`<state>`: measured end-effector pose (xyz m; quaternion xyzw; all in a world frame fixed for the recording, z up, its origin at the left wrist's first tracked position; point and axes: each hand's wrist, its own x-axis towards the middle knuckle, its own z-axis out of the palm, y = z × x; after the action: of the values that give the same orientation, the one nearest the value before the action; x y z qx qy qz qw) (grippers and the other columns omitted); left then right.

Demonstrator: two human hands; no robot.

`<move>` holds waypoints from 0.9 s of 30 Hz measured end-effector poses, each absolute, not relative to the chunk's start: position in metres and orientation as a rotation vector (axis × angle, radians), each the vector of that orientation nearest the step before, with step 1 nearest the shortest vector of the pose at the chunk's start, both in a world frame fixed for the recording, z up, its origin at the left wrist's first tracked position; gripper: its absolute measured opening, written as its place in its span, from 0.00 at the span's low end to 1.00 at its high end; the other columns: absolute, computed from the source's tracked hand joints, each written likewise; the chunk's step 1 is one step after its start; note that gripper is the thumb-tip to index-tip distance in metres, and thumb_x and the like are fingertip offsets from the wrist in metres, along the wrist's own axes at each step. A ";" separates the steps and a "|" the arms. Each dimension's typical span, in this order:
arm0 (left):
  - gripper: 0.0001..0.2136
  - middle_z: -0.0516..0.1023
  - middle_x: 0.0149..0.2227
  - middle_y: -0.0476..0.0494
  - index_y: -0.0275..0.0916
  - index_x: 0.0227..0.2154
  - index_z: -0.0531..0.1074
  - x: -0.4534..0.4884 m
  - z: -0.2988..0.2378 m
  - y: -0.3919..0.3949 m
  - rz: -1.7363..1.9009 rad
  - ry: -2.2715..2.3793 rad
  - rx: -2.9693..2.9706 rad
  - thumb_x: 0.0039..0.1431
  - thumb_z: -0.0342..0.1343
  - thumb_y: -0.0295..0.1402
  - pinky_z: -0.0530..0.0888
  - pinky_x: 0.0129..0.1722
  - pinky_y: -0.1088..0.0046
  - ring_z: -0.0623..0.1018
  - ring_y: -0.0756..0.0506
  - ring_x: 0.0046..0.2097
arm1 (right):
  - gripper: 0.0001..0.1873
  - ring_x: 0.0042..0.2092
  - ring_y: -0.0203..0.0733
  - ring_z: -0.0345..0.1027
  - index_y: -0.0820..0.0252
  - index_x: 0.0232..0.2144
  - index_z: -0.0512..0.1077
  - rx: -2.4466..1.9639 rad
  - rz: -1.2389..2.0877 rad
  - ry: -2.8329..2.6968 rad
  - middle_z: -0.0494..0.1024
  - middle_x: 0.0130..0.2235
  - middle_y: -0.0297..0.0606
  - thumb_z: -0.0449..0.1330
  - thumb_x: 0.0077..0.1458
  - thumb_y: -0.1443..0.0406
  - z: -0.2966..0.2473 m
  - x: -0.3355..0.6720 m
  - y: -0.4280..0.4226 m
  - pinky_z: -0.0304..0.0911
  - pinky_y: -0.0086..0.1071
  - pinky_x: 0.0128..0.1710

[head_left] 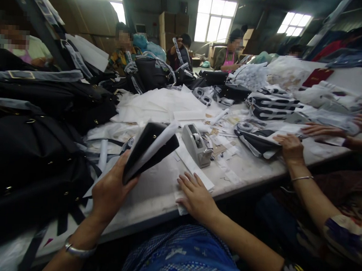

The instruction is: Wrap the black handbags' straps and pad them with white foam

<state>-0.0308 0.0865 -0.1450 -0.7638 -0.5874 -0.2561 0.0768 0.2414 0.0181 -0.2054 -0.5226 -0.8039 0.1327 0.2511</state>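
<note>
My left hand [111,188] is wrapped around a small black pouch [144,144], held tilted above the table. A white padded strip [161,140] lies along the pouch, and a small gold stud shows on it. My right hand [199,198] lies flat near the table's front edge, fingers spread, over a thin white sheet [182,209]. Just beyond its fingertips is a long white paper strip [194,166]. Behind that stands a grey tape dispenser [197,146] with a roll of tape in it.
Black bags [42,157] are piled at the left. White paper sheets [161,104] spread across the table's middle. On the right, a co-worker's hand [291,148] rests on a black and white wrapped piece [255,140]. Several people work across the table.
</note>
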 end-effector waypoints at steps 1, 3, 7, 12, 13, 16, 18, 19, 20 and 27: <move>0.36 0.70 0.62 0.44 0.49 0.69 0.50 -0.030 -0.142 0.088 -0.777 -1.813 -2.268 0.61 0.60 0.38 0.77 0.44 0.67 0.79 0.38 0.52 | 0.30 0.68 0.60 0.50 0.67 0.61 0.66 -1.421 0.324 -2.262 0.66 0.64 0.54 0.61 0.61 0.59 -0.211 0.240 0.014 0.39 0.59 0.69; 0.35 0.71 0.61 0.44 0.49 0.68 0.51 -0.030 -0.139 0.088 -0.787 -1.863 -2.254 0.61 0.60 0.39 0.78 0.43 0.66 0.79 0.37 0.52 | 0.34 0.68 0.61 0.50 0.70 0.62 0.64 -1.380 0.292 -2.344 0.64 0.64 0.57 0.62 0.60 0.56 -0.219 0.232 0.006 0.38 0.58 0.70; 0.37 0.67 0.64 0.45 0.49 0.69 0.48 -0.030 -0.147 0.083 -0.803 -1.794 -2.298 0.61 0.60 0.36 0.77 0.46 0.67 0.78 0.39 0.54 | 0.25 0.60 0.58 0.66 0.66 0.53 0.74 -1.305 0.316 -2.321 0.76 0.54 0.53 0.60 0.62 0.54 -0.207 0.217 -0.003 0.34 0.57 0.70; 0.38 0.67 0.64 0.44 0.48 0.69 0.49 -0.027 -0.157 0.080 -0.784 -1.717 -2.332 0.60 0.61 0.33 0.76 0.47 0.69 0.79 0.40 0.52 | 0.23 0.62 0.56 0.64 0.63 0.55 0.72 -1.419 0.278 -2.239 0.74 0.57 0.52 0.56 0.65 0.55 -0.197 0.218 0.029 0.39 0.56 0.69; 0.37 0.67 0.64 0.44 0.48 0.69 0.49 -0.026 -0.155 0.081 -0.794 -1.725 -2.328 0.60 0.61 0.33 0.76 0.47 0.69 0.78 0.40 0.53 | 0.30 0.65 0.59 0.58 0.67 0.59 0.68 -1.473 0.261 -2.245 0.68 0.62 0.56 0.58 0.63 0.53 -0.200 0.218 0.037 0.42 0.56 0.68; 0.35 0.69 0.63 0.46 0.50 0.68 0.50 -0.026 -0.145 0.086 -0.838 -1.853 -2.274 0.62 0.60 0.37 0.76 0.43 0.68 0.78 0.39 0.53 | 0.42 0.68 0.64 0.51 0.75 0.62 0.63 -1.516 0.284 -2.357 0.60 0.65 0.64 0.62 0.57 0.48 -0.210 0.215 0.044 0.46 0.56 0.67; 0.35 0.74 0.59 0.45 0.51 0.68 0.50 -0.028 -0.136 0.090 -0.849 -1.993 -2.192 0.62 0.59 0.42 0.76 0.40 0.66 0.80 0.37 0.50 | 0.38 0.64 0.63 0.58 0.73 0.58 0.68 -1.482 0.292 -2.400 0.67 0.62 0.62 0.62 0.58 0.48 -0.208 0.213 0.040 0.42 0.56 0.68; 0.36 0.76 0.57 0.44 0.51 0.69 0.49 -0.030 -0.132 0.092 -0.853 -2.049 -2.152 0.61 0.59 0.44 0.76 0.39 0.65 0.81 0.36 0.48 | 0.32 0.61 0.60 0.63 0.69 0.54 0.72 -1.471 0.289 -2.397 0.72 0.58 0.57 0.61 0.59 0.48 -0.205 0.213 0.039 0.40 0.57 0.68; 0.36 0.77 0.55 0.43 0.51 0.69 0.49 -0.031 -0.129 0.094 -0.861 -2.090 -2.117 0.61 0.58 0.46 0.76 0.39 0.64 0.81 0.35 0.47 | 0.26 0.57 0.57 0.68 0.64 0.50 0.75 -1.464 0.284 -2.384 0.77 0.53 0.52 0.60 0.60 0.50 -0.200 0.214 0.040 0.38 0.57 0.68; 0.37 0.77 0.55 0.41 0.50 0.69 0.48 -0.037 -0.126 0.097 -0.936 -2.146 -2.080 0.62 0.57 0.48 0.75 0.40 0.63 0.80 0.33 0.49 | 0.28 0.60 0.47 0.63 0.58 0.58 0.70 -1.275 0.113 -2.457 0.70 0.61 0.44 0.56 0.57 0.77 -0.188 0.209 0.134 0.61 0.38 0.58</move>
<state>-0.0373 0.0969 -0.1265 -0.6642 -0.6852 -0.2989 0.0049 0.2088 0.1336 -0.1883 -0.4523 -0.8717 0.0401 0.1843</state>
